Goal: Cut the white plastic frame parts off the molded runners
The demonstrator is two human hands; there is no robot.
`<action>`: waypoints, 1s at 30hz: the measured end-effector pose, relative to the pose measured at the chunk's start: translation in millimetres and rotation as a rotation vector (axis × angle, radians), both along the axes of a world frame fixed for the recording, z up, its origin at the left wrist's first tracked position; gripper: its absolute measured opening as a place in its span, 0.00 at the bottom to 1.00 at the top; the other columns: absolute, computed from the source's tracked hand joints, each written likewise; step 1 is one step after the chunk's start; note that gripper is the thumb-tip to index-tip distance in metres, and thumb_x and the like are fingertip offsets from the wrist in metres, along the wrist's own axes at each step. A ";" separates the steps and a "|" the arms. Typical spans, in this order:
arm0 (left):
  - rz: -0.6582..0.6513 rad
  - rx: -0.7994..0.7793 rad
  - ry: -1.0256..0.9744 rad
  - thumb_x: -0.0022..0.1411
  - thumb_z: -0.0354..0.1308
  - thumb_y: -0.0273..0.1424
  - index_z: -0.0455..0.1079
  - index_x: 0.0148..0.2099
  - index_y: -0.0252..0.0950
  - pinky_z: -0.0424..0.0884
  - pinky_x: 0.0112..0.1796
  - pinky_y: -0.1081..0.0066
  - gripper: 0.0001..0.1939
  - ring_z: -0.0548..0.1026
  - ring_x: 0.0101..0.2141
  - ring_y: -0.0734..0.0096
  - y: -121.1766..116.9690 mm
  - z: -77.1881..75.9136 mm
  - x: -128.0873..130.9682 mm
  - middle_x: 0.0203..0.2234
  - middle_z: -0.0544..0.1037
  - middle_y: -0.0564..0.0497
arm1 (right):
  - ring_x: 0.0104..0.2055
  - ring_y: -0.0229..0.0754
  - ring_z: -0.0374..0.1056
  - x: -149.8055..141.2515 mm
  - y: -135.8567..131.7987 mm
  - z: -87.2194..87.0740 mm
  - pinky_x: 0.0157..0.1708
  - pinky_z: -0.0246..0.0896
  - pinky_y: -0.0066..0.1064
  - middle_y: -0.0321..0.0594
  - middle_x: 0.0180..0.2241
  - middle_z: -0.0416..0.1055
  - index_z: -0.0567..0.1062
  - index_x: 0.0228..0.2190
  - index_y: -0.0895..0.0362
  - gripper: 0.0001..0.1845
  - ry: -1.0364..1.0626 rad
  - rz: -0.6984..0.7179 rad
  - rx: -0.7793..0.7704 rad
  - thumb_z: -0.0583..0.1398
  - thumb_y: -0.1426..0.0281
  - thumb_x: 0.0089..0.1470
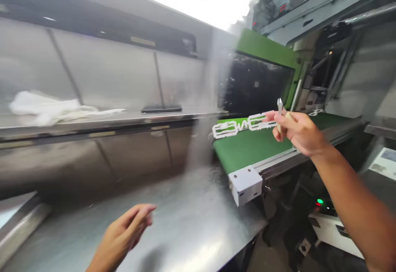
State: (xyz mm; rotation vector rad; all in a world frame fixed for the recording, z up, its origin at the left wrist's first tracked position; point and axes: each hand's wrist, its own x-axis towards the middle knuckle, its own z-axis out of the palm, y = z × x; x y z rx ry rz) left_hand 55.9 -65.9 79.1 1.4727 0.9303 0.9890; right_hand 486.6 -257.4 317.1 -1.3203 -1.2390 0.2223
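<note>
My right hand [297, 130] is raised over the green conveyor belt [247, 150] and wrapped round a pair of nippers [280, 106], metal jaws pointing up. Its outstretched fingers reach the end of a white plastic moulding [261, 120], two open frames joined by a zigzag strip. Whether those fingers grip the moulding or only touch it, I cannot tell. The moulding's other frame extends left past the belt's near end. Low over the metal table, my left hand [126, 230] has its fingers curled together, with nothing visible in them.
Another white piece [316, 112] lies farther along the belt. A white block [246, 184] caps the belt's near corner beside the metal table [185, 222]. On the left shelf are a white cloth-like bundle [52, 106] and a dark flat object [161, 109]. A green machine [266, 43] stands behind.
</note>
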 end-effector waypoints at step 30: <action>0.086 -0.457 -0.530 0.87 0.45 0.44 0.72 0.44 0.31 0.59 0.13 0.80 0.25 0.69 0.15 0.72 95.7 -28.2 -44.9 0.25 0.76 0.46 | 0.34 0.47 0.74 -184.4 200.0 -262.5 0.33 0.72 0.37 0.54 0.52 0.78 0.73 0.62 0.56 0.40 0.582 0.640 -0.316 0.79 0.49 0.61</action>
